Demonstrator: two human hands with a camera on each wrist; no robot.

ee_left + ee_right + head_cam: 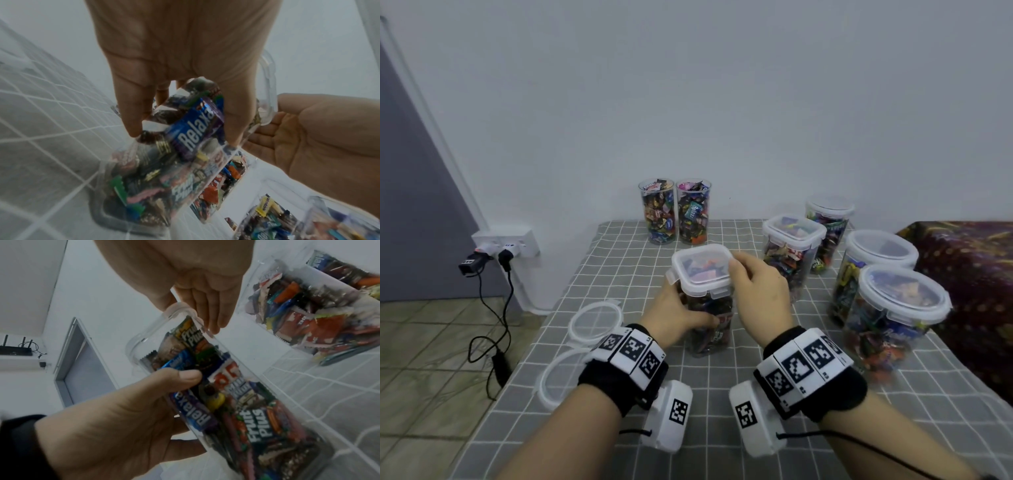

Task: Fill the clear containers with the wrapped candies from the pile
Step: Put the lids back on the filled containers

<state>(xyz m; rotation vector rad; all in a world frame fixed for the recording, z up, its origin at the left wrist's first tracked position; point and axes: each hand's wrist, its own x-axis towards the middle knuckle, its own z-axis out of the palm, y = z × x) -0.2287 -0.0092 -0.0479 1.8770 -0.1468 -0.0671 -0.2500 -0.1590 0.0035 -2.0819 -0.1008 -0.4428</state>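
A square clear container (710, 329) packed with wrapped candies stands on the grey checked tablecloth (619, 274) at the centre. Its white-rimmed lid (702, 267) sits on top. My left hand (688, 317) grips the container's body from the left, thumb in front (189, 376), fingers (234, 129) round the wall. My right hand (753, 287) holds the lid's right edge, thumb on top and fingers (207, 316) down its side by the latch flap (267, 84). A blue "Relaxa" candy (193, 133) shows through the wall.
Two tall lidless tubes of candies (656, 212) (693, 212) stand at the back. Lidded full containers crowd the right: a square one (791, 253) and round ones (828, 226) (876, 260) (893, 308). Two loose round lids (595, 318) (561, 380) lie near the left edge.
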